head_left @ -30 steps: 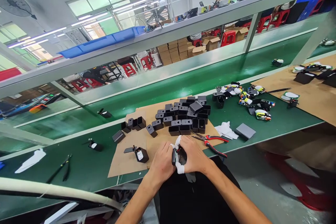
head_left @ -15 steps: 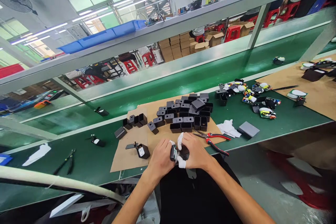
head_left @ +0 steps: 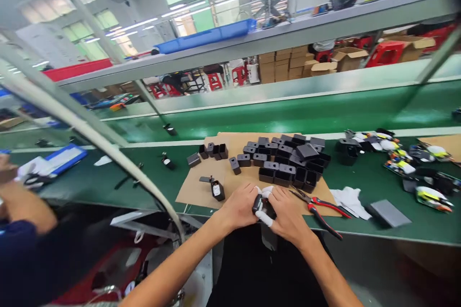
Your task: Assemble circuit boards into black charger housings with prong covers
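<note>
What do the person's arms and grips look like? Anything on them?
The left arm and right arm are bare where they show, with no sleeves. The right grip wears white covers on two digits; the left grip shows some white at a fingertip.

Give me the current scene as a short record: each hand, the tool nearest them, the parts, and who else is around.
Left hand: grips one side of a black part, partly hidden by fingers
Right hand: closed around the other side, white cover on its thumb
Nearest tool: red-handled pliers, handles spread, right of the right hand
Black cases: clustered on brown sheet beyond the hands
Circuit boards: piled far right on the green bench
Other person: arm at left edge, blurred
</note>
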Motion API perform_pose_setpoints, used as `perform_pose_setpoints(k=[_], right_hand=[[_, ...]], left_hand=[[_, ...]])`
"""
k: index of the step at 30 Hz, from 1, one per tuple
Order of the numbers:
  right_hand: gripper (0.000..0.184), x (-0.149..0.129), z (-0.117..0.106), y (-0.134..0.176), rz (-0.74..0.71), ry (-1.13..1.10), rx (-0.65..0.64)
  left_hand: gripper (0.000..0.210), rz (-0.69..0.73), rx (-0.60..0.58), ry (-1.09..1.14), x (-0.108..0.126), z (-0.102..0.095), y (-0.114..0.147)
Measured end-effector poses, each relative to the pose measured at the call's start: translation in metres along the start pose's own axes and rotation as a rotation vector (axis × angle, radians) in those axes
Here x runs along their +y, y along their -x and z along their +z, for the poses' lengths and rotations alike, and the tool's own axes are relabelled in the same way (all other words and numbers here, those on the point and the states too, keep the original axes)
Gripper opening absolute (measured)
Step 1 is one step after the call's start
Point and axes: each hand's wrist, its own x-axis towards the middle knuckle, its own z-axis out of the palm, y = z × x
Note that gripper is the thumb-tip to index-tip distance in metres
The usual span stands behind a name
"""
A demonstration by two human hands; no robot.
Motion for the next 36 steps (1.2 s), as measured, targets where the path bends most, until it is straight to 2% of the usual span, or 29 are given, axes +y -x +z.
perform_pose_setpoints(k=[4, 8, 17, 27, 36], right_hand=[[0.006, 0.0030, 0.0030, 0.0048, -0.053, 0.001, -0.001], [0.011, 0.0044, 0.0042, 0.0071, -0.105, -0.007, 0.007], [0.021, 0.0082, 0.0084, 0.0105, -0.150, -0.022, 0.077], [0.017, 0.0061, 0.0074, 0.0078, -0.113, -0.065, 0.095], [0.014, 0.0016, 0.0038, 0.0055, -0.077, -0.092, 0.104]], left_hand=[[0.030, 0.014, -0.022, 0.015, -0.0010, 0.0028, 0.0016], [0.033, 0.039, -0.026, 0.042, -0.0024, 0.0063, 0.0055], [0.024, 0.140, -0.027, 0.065, -0.0016, 0.0059, 0.0026], [0.020, 0.108, 0.027, 0.070, 0.0011, 0.0073, 0.0025], [0.033, 0.040, 0.047, 0.189, 0.0017, 0.0097, 0.0017]])
